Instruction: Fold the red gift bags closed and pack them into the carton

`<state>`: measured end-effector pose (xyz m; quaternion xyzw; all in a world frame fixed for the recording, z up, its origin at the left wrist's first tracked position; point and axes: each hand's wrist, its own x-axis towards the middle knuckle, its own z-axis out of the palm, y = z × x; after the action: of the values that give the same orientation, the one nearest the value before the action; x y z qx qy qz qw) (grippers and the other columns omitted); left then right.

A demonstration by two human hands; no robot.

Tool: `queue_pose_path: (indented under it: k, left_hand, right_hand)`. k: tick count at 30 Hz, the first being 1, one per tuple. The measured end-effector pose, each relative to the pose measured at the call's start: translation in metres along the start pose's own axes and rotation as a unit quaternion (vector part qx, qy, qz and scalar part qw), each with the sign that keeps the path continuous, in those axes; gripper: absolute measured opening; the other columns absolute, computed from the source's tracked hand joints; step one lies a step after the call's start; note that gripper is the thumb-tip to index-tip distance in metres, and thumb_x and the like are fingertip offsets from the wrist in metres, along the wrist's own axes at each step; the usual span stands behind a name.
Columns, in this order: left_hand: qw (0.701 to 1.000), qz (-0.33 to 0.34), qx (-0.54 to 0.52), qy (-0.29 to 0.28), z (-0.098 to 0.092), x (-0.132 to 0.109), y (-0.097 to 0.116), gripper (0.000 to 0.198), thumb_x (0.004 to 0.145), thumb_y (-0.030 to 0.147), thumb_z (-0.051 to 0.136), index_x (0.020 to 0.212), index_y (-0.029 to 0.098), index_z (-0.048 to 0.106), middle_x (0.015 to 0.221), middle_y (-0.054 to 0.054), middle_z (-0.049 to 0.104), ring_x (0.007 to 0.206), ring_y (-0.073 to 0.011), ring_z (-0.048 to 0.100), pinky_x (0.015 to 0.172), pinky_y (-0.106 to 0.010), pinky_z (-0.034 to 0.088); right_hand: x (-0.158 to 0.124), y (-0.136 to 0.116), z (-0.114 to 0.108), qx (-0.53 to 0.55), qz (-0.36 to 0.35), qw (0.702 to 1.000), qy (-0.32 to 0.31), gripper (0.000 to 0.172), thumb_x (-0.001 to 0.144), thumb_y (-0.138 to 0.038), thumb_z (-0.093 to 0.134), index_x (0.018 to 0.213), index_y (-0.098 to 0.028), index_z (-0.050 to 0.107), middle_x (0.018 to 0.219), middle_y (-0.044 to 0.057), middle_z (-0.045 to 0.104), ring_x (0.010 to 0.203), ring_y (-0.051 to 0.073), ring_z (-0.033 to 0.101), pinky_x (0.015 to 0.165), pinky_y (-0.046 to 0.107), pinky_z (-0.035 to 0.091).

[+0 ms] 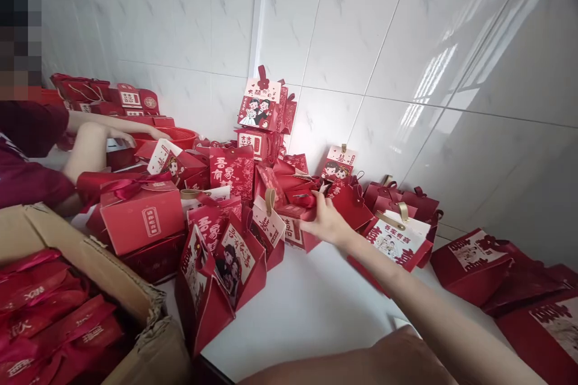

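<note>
My right hand [330, 221] reaches in from the lower right to a red gift box [291, 231] with a white double-happiness label on its front. The thumb lies against the front of this box and the fingers curl over its upper right part, so the hand looks closed on it. The fingertips are partly hidden among red flaps. Just behind them, an open red box [350, 207] leans to the right. My left hand is out of view. Left of the held box stand handled gift boxes with printed couples, such as a tapered box [239, 258].
An open cardboard carton [130, 277] holding red packages stands at lower left. Another person's arm [103, 127] reaches toward a red plastic basket [180, 137]. More red boxes [472, 261] line the right side. Stacked boxes [259, 108] stand by the tiled wall [361, 42].
</note>
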<state>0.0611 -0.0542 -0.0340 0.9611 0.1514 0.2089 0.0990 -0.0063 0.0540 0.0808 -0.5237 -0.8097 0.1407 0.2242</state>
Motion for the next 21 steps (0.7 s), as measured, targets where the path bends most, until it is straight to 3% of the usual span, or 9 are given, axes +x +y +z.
queue_pose_path:
  k: [5, 8, 10, 13, 16, 19, 21]
  left_hand:
    - [0.996, 0.012, -0.016, 0.091, 0.015, 0.003, -0.005, 0.007, 0.061, 0.026, 0.059, 0.057, 0.021, 0.059, 0.057, 0.002, 0.064, 0.057, -0.0142, 0.059, 0.058, -0.026, 0.046]
    - [0.981, 0.070, -0.053, 0.170, 0.011, -0.003, -0.010, 0.018, 0.057, 0.031, 0.058, 0.048, 0.021, 0.047, 0.046, 0.002, 0.053, 0.044, -0.0113, 0.048, 0.051, -0.026, 0.043]
    - [0.955, 0.097, -0.106, 0.260, 0.000, -0.013, -0.019, 0.030, 0.060, 0.037, 0.055, 0.044, 0.022, 0.034, 0.040, 0.003, 0.044, 0.039, -0.0102, 0.039, 0.047, -0.027, 0.040]
    - [0.927, 0.063, -0.193, 0.314, -0.019, -0.031, -0.037, 0.024, 0.069, 0.032, 0.048, 0.051, 0.021, 0.035, 0.046, 0.003, 0.042, 0.042, -0.0104, 0.037, 0.045, -0.026, 0.034]
    - [0.902, -0.024, -0.217, 0.372, -0.032, -0.042, -0.051, 0.019, 0.076, 0.039, 0.049, 0.078, 0.020, 0.047, 0.072, -0.002, 0.050, 0.063, -0.0152, 0.046, 0.058, -0.029, 0.040]
    - [0.861, -0.109, -0.278, 0.411, -0.037, -0.040, -0.055, 0.059, 0.074, 0.055, 0.053, 0.117, 0.017, 0.039, 0.112, -0.012, 0.048, 0.094, -0.0237, 0.051, 0.077, -0.037, 0.044]
    - [0.827, -0.177, -0.340, 0.412, -0.040, -0.038, -0.058, 0.068, 0.073, 0.062, 0.051, 0.123, 0.018, 0.038, 0.120, -0.013, 0.047, 0.106, -0.0272, 0.050, 0.088, -0.041, 0.042]
  right_hand:
    - [-0.081, 0.042, -0.039, -0.028, -0.095, 0.980, 0.174, 0.080, 0.072, -0.046, 0.065, 0.136, -0.015, 0.029, 0.119, 0.016, 0.044, 0.116, 0.033, 0.044, 0.096, 0.049, 0.041]
    - [-0.128, 0.069, -0.053, -0.060, -0.141, 0.943, 0.294, 0.080, 0.072, -0.053, 0.067, 0.134, -0.018, 0.031, 0.121, 0.016, 0.042, 0.116, 0.034, 0.042, 0.091, 0.051, 0.044]
    - [-0.155, 0.086, -0.061, -0.054, -0.124, 0.922, 0.361, 0.080, 0.071, -0.055, 0.069, 0.132, -0.018, 0.034, 0.120, 0.016, 0.041, 0.112, 0.034, 0.043, 0.085, 0.051, 0.048]
    - [-0.185, 0.104, -0.069, 0.016, -0.057, 0.899, 0.435, 0.080, 0.070, -0.052, 0.071, 0.132, -0.019, 0.033, 0.125, 0.016, 0.036, 0.112, 0.033, 0.044, 0.082, 0.048, 0.050]
    - [-0.194, 0.110, -0.068, 0.053, -0.003, 0.895, 0.443, 0.087, 0.067, -0.053, 0.074, 0.134, -0.018, 0.029, 0.128, 0.018, 0.031, 0.112, 0.033, 0.045, 0.081, 0.046, 0.051]
    - [-0.189, 0.106, -0.053, 0.052, 0.035, 0.922, 0.382, 0.091, 0.066, -0.059, 0.072, 0.132, -0.013, 0.030, 0.123, 0.021, 0.034, 0.110, 0.036, 0.045, 0.073, 0.045, 0.054]
    - [-0.185, 0.103, -0.039, 0.079, 0.033, 0.948, 0.306, 0.088, 0.068, -0.061, 0.070, 0.131, -0.014, 0.030, 0.122, 0.021, 0.037, 0.109, 0.036, 0.045, 0.068, 0.043, 0.055]
